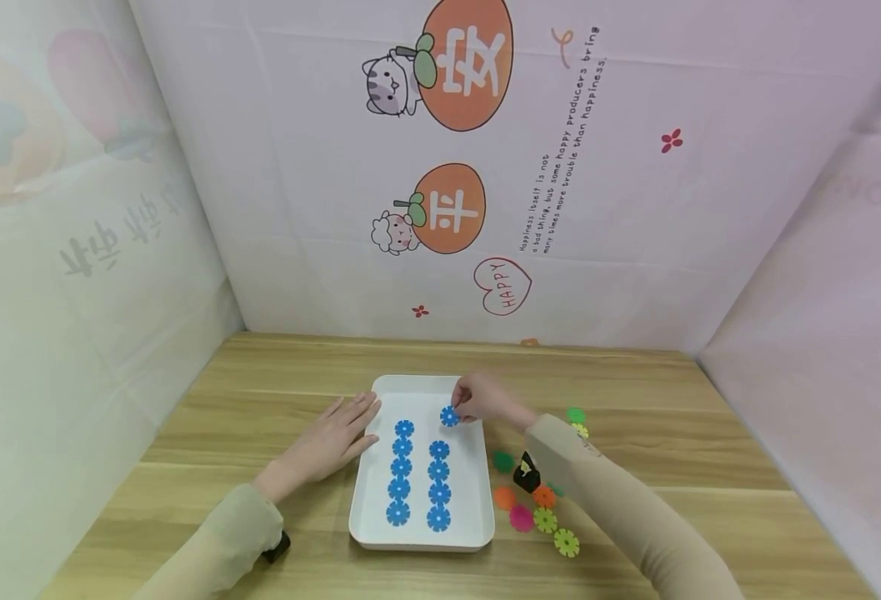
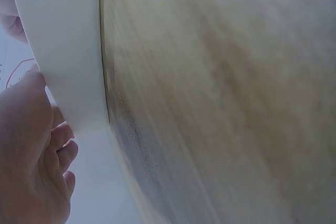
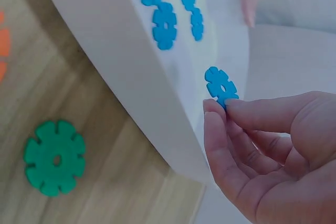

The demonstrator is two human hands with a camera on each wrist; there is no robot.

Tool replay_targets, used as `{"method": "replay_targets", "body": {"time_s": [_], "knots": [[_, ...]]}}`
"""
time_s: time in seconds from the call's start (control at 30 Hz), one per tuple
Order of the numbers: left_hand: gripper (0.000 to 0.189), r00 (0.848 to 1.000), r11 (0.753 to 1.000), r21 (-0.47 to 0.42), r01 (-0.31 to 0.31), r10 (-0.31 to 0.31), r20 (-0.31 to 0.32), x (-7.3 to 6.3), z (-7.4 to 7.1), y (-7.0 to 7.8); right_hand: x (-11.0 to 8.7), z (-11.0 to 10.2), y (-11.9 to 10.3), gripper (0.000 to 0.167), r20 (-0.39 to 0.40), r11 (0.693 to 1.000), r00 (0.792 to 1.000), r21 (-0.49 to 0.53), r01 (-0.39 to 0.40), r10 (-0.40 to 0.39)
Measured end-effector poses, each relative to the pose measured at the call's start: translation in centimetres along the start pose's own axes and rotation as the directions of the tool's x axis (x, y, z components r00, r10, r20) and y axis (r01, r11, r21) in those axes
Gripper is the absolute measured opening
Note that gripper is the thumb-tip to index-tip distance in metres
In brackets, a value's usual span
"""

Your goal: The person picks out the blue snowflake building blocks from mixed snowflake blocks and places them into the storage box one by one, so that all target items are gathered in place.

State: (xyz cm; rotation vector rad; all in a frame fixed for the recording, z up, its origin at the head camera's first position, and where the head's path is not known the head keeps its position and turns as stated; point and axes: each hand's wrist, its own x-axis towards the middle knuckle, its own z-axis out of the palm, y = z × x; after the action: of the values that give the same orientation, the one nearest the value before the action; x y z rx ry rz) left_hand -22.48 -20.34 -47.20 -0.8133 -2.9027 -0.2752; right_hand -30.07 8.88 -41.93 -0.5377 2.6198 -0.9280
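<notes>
Between thumb and fingertips my right hand [image 1: 479, 398] pinches a blue snowflake disc [image 3: 221, 84] over the far right part of the white tray [image 1: 421, 536]. Two columns of blue discs lie in the tray, a left column [image 1: 401, 467] and a right column [image 1: 438, 471]; the held disc is apart from the right column's far end. My left hand [image 1: 329, 437] rests with fingers extended along the tray's left rim, its fingertips over the edge. In the left wrist view that hand [image 2: 31, 156] shows beside the tray's outer wall [image 2: 68, 40].
Right of the tray lie loose discs: a dark green disc [image 3: 55, 158], an orange disc [image 1: 504, 498], a pink disc [image 1: 521, 518] and several yellow-green ones [image 1: 567, 543]. Some are partly under the right forearm. White printed sheets [image 1: 320, 208] wall in the wooden table [image 1: 297, 367].
</notes>
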Motion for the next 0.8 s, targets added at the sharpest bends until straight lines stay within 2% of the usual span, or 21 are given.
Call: {"method": "replay_targets", "body": {"time_s": [0.13,0.5,0.8], "knots": [[0.062,1.0,1.0,-0.004,0.003,-0.003,0.0,0.0,0.1,-0.1,0.1,1.0,-0.4,0.007,0.0,0.999,1.0,-0.044,0.011,-0.011],[0.063,1.0,1.0,-0.012,0.011,-0.011,0.001,0.1,0.4,-0.4,0.1,2.2,-1.3,0.008,0.025,0.994,0.999,-0.107,0.03,-0.027],[0.06,0.998,0.999,-0.007,-0.033,0.033,-0.049,0.0,0.5,-0.5,0.3,2.4,-1.5,0.01,0.027,0.994,0.999,-0.106,-0.023,0.026]]}}
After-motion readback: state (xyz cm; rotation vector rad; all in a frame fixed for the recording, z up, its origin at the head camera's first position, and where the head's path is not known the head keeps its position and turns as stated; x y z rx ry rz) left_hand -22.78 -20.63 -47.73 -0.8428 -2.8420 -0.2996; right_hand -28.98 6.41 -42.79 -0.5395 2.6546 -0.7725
